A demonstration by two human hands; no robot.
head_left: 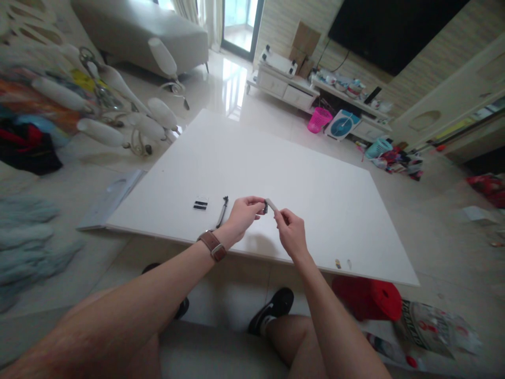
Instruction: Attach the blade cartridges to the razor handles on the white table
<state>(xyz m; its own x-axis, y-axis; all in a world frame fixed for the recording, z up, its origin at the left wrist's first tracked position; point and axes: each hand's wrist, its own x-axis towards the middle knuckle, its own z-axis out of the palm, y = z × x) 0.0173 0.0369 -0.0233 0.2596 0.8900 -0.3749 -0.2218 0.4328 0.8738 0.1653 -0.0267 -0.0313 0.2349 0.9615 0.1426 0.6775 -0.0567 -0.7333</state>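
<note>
My left hand (248, 213), with a brown watch strap (213, 246) at the wrist, pinches a small dark piece (265, 207) over the white board. My right hand (291, 229) is closed on the lower end of a slim grey bar (271, 205). The bar's upper end meets the dark piece; whether they are joined I cannot tell. Left of my hands lies a slim grey tool with a dark head (223, 211). Beside it is a small clear pack with black strips (200, 204).
The large white board (256, 158) spans the space before me. Near its front right edge lie a small brownish piece (338, 263) and a clear piece (349, 264). A red roll (366, 298) stands below that edge. White lamp shades (102, 132) stand at the left.
</note>
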